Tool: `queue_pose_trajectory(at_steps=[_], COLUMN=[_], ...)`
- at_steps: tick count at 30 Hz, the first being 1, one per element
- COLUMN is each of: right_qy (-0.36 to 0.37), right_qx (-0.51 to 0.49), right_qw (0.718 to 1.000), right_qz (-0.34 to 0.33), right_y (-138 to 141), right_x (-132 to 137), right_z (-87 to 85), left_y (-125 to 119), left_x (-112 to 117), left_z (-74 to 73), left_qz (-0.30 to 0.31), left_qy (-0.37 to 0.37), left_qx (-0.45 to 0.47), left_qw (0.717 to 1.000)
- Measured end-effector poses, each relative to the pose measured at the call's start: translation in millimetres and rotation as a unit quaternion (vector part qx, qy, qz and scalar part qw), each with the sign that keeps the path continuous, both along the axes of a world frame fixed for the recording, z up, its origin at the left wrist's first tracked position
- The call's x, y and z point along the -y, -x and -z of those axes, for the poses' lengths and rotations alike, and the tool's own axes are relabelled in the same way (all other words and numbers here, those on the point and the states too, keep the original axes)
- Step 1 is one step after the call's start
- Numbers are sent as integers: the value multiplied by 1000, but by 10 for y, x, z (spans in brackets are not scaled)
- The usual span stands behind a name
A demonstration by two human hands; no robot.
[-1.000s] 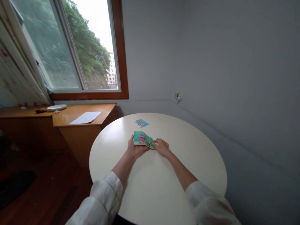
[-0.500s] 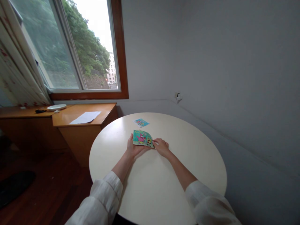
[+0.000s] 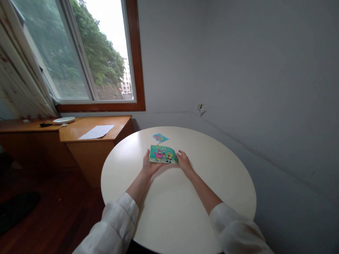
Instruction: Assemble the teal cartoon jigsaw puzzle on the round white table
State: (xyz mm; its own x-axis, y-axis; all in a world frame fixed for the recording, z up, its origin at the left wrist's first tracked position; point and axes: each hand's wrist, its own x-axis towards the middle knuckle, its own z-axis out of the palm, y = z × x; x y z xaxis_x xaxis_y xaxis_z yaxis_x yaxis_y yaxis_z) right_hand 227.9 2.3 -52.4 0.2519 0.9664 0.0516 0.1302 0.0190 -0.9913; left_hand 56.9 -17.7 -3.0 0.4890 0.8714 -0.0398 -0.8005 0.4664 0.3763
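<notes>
A green cartoon picture card (image 3: pixel 163 154) with a pink starfish and a yellow sponge figure is held up over the round white table (image 3: pixel 185 208). My left hand (image 3: pixel 149 166) supports it from below and from the left, thumb along the left edge, fingers stretched underneath. At its right edge my right hand (image 3: pixel 184 163) grips the side; some of its fingertips are hidden from me. The card bows slightly toward its right end. Beyond it on the tabletop lies a smaller blue cartoon picture (image 3: pixel 160 137), flat and touched by neither hand.
To the left, a wooden desk (image 3: pixel 122 123) carries a white sheet of paper (image 3: pixel 96 132), a white plate (image 3: pixel 64 120) and a small black object (image 3: pixel 46 125). A window (image 3: pixel 106 63) is above it. The grey wall (image 3: pixel 238 88) with a socket (image 3: pixel 201 107) borders the table's far and right sides.
My right hand has shifted slightly up and right, from pinching the card's lower right corner to its right side. The card now shows wider and flatter, with more of its picture visible.
</notes>
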Motion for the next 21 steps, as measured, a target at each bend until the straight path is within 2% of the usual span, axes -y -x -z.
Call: queue_pose_trajectory(at_steps=[3,5,7,9,13,21], right_qy=[23,57,95,116,130,119], right_qx=[-76,-163,-282,-358,-353,-339], right_qw=[997,981,940,904,907,916], right_qz=[-26,-92,-169,-205,-190,-178], right_y=[-2,-1,-2,-8,-37,-91], right_x=[43,103,169,223,264,222], right_z=[-47,-103,-164,-214,-244,-177], left_y=[1,-1,-3,-1,17,36], left_x=[15,26,31,27,-1,-80], left_z=[-20,-29,-31,-25,-7,23], left_qz=[0,2,3,7,18,14], left_qy=[-6,-21,-37,-49,-54,-27], left_qx=[5,12,12,3,-22,-96], left_qw=[1000,1000,999,999,998,995])
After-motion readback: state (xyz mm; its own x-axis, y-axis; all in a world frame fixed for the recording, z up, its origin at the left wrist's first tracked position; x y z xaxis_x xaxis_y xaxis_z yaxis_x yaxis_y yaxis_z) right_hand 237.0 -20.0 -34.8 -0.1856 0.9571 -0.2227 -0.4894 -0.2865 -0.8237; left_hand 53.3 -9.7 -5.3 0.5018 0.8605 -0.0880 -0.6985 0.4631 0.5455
